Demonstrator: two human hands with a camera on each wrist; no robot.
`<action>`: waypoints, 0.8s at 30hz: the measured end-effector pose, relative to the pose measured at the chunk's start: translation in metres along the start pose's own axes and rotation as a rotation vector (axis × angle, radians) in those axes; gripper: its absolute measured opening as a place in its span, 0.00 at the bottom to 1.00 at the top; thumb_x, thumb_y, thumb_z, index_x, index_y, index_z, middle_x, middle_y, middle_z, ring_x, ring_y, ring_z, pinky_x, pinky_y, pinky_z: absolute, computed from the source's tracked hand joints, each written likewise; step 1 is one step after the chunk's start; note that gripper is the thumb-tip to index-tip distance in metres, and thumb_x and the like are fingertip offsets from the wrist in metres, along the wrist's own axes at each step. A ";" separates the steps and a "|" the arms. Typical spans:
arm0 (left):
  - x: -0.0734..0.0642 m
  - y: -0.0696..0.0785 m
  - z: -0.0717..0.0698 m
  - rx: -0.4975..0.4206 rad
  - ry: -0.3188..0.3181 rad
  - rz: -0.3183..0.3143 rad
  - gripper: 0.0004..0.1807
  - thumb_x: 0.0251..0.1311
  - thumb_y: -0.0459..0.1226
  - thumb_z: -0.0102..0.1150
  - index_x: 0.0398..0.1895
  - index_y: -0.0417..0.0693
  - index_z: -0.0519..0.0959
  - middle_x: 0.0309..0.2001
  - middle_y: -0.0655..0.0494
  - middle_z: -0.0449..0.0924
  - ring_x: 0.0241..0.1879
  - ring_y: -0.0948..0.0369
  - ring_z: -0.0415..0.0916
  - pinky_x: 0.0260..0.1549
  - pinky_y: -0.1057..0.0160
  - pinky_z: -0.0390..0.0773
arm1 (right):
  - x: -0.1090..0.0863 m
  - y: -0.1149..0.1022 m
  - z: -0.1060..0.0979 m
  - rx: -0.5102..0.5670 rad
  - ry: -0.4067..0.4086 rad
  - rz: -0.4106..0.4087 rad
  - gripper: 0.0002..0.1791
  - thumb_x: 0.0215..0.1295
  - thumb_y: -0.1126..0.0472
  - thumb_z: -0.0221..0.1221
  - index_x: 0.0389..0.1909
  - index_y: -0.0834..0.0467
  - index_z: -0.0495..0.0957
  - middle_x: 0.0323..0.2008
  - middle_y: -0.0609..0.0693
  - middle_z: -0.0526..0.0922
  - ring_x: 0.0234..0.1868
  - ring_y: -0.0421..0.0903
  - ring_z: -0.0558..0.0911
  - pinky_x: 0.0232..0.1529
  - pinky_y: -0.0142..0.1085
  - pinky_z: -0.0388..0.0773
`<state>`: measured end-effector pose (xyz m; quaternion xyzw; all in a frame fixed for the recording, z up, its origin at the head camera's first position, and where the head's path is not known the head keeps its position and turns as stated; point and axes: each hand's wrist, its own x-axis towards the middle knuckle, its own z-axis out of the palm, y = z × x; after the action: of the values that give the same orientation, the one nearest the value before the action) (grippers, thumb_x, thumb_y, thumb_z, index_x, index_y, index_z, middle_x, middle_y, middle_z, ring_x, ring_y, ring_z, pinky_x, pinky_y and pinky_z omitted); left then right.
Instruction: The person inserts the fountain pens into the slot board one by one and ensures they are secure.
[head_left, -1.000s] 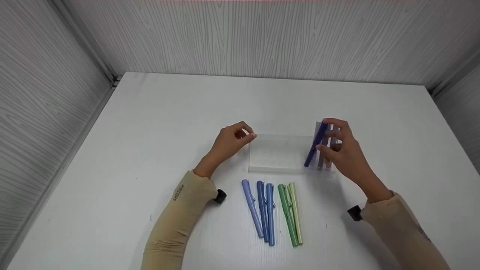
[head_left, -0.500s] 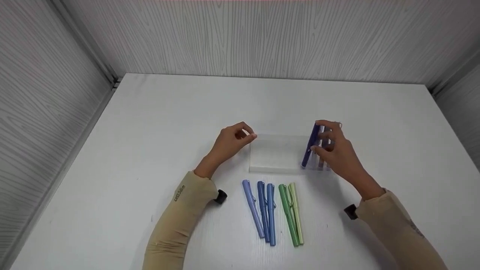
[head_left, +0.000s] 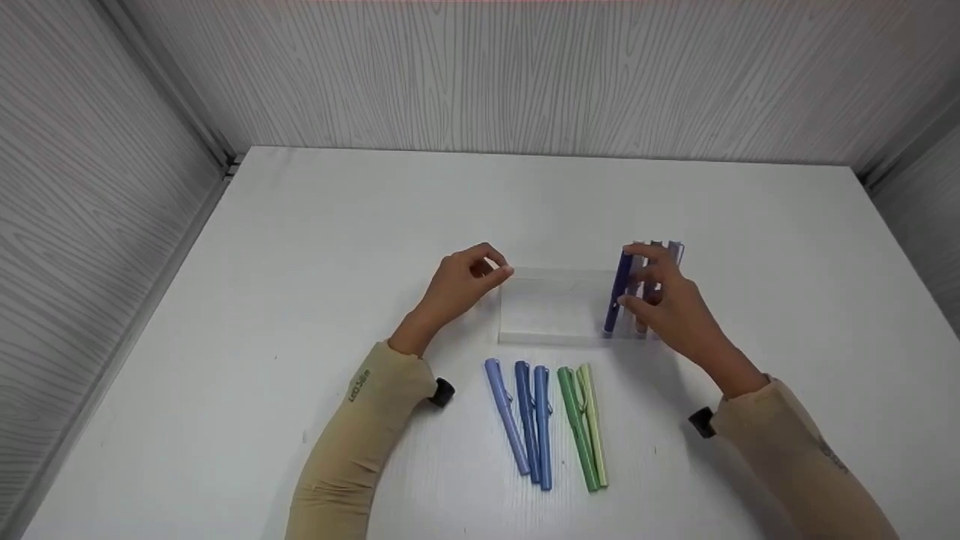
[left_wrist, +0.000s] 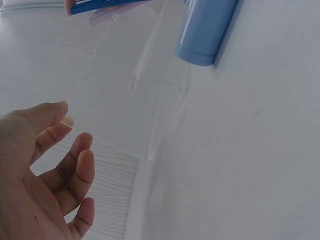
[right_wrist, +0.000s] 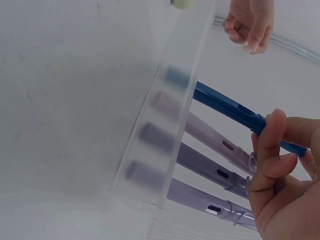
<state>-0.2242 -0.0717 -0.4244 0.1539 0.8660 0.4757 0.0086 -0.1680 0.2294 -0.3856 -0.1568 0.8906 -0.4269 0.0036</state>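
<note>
My right hand [head_left: 670, 304] pinches a dark blue pen [head_left: 619, 289] between thumb and fingers. That pen leans at a steep angle, its lower end inside a clear plastic case [head_left: 555, 339]. Beside it in the case, the right wrist view shows a pink pen [right_wrist: 215, 134], a dark purple pen [right_wrist: 205, 167] and a lavender pen [right_wrist: 195, 196] in a row. With thumb and forefinger, my left hand [head_left: 466, 279] pinches the far left corner of the case; its other fingers are loosely curled in the left wrist view.
In front of the case lie a periwinkle pen [head_left: 506, 416], two blue pens [head_left: 526, 420], a green pen [head_left: 577, 427] and a pale green pen [head_left: 594, 427]. The white table [head_left: 360, 202] ends at a wood-grain panel [head_left: 525, 82] behind.
My right hand has shifted left with the dark blue pen, which now stands steeper beside the other pens. The left hand has stayed at the case's corner.
</note>
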 end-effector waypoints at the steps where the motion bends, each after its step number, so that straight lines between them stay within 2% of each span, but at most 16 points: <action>1: 0.000 0.000 0.000 0.002 0.000 0.000 0.10 0.62 0.46 0.61 0.40 0.51 0.81 0.28 0.52 0.79 0.27 0.62 0.69 0.28 0.66 0.68 | 0.000 0.000 0.000 -0.006 0.000 0.004 0.34 0.65 0.69 0.58 0.68 0.51 0.56 0.44 0.61 0.79 0.25 0.49 0.79 0.24 0.32 0.76; 8: 0.000 0.002 0.000 0.019 -0.016 -0.013 0.11 0.63 0.47 0.61 0.41 0.51 0.81 0.33 0.52 0.82 0.33 0.60 0.74 0.31 0.66 0.71 | 0.000 -0.001 0.001 -0.081 0.048 -0.003 0.32 0.63 0.69 0.61 0.65 0.52 0.62 0.40 0.57 0.78 0.26 0.40 0.75 0.24 0.29 0.71; 16: 0.002 0.004 0.001 0.035 -0.015 -0.007 0.12 0.63 0.48 0.60 0.41 0.51 0.81 0.35 0.51 0.82 0.35 0.59 0.75 0.32 0.66 0.72 | 0.004 -0.003 0.004 -0.200 0.158 -0.080 0.33 0.59 0.70 0.64 0.66 0.54 0.67 0.33 0.54 0.76 0.26 0.42 0.68 0.26 0.30 0.66; 24: 0.001 0.004 0.002 0.032 -0.022 -0.030 0.11 0.62 0.47 0.61 0.40 0.53 0.81 0.35 0.52 0.82 0.35 0.59 0.75 0.30 0.67 0.72 | 0.006 -0.003 0.004 -0.270 0.180 -0.011 0.34 0.59 0.68 0.64 0.67 0.51 0.68 0.31 0.54 0.74 0.29 0.45 0.69 0.25 0.33 0.65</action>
<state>-0.2241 -0.0677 -0.4221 0.1464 0.8756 0.4597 0.0228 -0.1724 0.2231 -0.3849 -0.1219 0.9357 -0.3157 -0.0995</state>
